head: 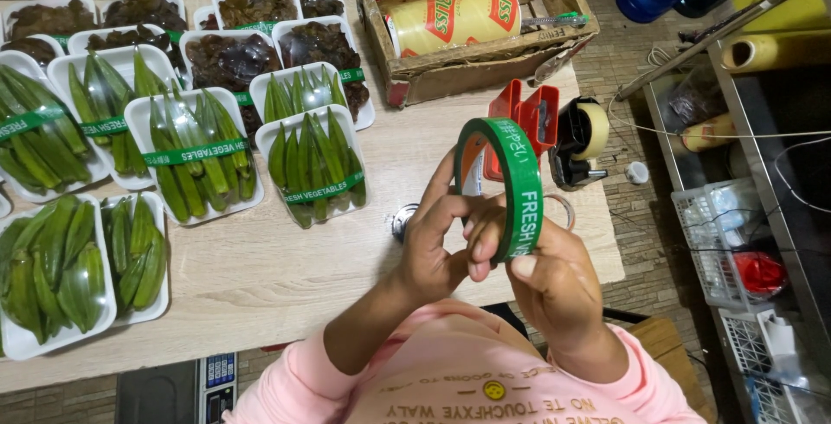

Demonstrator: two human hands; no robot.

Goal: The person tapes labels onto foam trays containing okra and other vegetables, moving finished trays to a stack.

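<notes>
A roll of green printed tape [518, 183] is held upright above the table's right part. My right hand [545, 281] grips its lower edge from below. My left hand [437, 242] holds the roll's inner side, fingertips pinching at the tape near the core. Just behind the roll stands a red tape dispenser [530, 117]. A small round metal object [403, 220] lies on the table under my left hand. Both arms wear pink sleeves.
White trays of wrapped okra [313, 163] banded with green tape fill the table's left half, with trays of dark leaves [232, 56] behind. A cardboard box holding a cling film roll [450, 19] stands at the back. A black dispenser with beige tape [585, 140] sits at the right edge.
</notes>
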